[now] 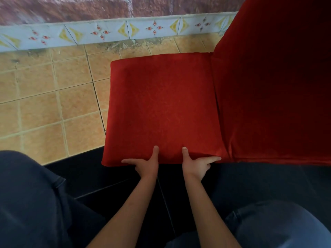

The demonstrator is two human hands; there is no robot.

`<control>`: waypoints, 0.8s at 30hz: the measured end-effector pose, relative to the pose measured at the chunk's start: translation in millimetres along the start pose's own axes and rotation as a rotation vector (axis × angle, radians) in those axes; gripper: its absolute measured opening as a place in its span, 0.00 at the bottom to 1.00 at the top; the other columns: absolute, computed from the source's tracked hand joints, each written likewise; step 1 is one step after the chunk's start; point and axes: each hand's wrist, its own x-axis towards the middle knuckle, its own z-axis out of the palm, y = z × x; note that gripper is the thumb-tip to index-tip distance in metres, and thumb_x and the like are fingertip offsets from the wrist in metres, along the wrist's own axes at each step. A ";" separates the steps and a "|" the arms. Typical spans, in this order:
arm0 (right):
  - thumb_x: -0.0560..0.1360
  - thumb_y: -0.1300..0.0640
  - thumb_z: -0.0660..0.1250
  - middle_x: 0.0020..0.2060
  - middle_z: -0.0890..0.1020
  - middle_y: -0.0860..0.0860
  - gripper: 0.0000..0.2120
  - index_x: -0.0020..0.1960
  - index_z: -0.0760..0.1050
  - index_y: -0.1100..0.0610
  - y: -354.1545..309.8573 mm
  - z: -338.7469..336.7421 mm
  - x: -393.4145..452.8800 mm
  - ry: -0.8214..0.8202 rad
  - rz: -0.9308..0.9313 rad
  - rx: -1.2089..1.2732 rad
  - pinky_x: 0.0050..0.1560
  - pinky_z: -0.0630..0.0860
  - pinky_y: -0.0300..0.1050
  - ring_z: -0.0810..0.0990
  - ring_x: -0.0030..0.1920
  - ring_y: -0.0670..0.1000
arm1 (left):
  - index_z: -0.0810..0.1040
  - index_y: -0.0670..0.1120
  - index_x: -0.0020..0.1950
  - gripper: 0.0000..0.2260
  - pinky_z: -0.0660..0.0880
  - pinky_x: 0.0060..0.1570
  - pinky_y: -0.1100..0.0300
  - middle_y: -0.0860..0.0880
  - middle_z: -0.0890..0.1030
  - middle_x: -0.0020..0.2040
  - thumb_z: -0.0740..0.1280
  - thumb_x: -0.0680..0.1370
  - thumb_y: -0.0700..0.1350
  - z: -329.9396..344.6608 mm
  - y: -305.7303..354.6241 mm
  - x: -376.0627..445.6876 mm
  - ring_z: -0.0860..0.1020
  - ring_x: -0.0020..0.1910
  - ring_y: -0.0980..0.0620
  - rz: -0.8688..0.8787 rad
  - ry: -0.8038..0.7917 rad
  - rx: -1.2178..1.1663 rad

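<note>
Head view: the red seat (161, 104), covered in smooth fabric, lies flat at scene centre. It is close to square, its slightly longer axis running near to far. Its upright red backrest (268, 86) joins it along the right edge, so the seat's open front points left.

Both grips sit on the seat's near edge, side by side and apart, with the rest of the seat stretching away from them to the far side. The left grip (146, 165) has its thumb laid on top of the fabric and its forefinger stretched left along the edge. The right grip (196, 166) mirrors it, thumb on top and forefinger stretched right toward the near right corner, where the fabric shows a slight fold. The remaining fingers of each are tucked under the edge and hidden, so each grip pinches the seat edge between thumb and fingers.

Dark floor (107, 176) lies beneath the forearms. Knees in dark trousers (26, 194) flank the scene near left and near right. Tan floor tiles (44, 104) spread left and far, ending at a patterned skirting strip (107, 31) below a rough reddish wall (71, 8).
</note>
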 end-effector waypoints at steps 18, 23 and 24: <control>0.61 0.51 0.82 0.69 0.67 0.60 0.72 0.70 0.18 0.46 8.1 1.2 26.7 -0.039 0.092 0.257 0.66 0.66 0.52 0.70 0.67 0.59 | 0.27 0.56 0.74 0.65 0.69 0.67 0.41 0.43 0.67 0.72 0.81 0.62 0.53 7.8 -15.0 21.8 0.72 0.67 0.43 -0.112 0.090 -0.313; 0.60 0.50 0.82 0.64 0.66 0.53 0.72 0.69 0.18 0.42 16.5 9.9 30.9 -0.033 0.049 0.384 0.64 0.65 0.48 0.69 0.61 0.50 | 0.24 0.59 0.72 0.67 0.70 0.65 0.40 0.46 0.61 0.75 0.82 0.62 0.51 18.0 -11.8 27.4 0.70 0.68 0.45 -0.130 0.097 -0.457; 0.60 0.49 0.82 0.61 0.66 0.51 0.72 0.69 0.18 0.42 17.2 11.5 32.1 -0.037 0.051 0.407 0.61 0.65 0.46 0.68 0.58 0.48 | 0.24 0.60 0.72 0.67 0.70 0.64 0.39 0.46 0.60 0.75 0.82 0.62 0.51 19.9 -10.1 28.6 0.70 0.68 0.45 -0.142 0.104 -0.487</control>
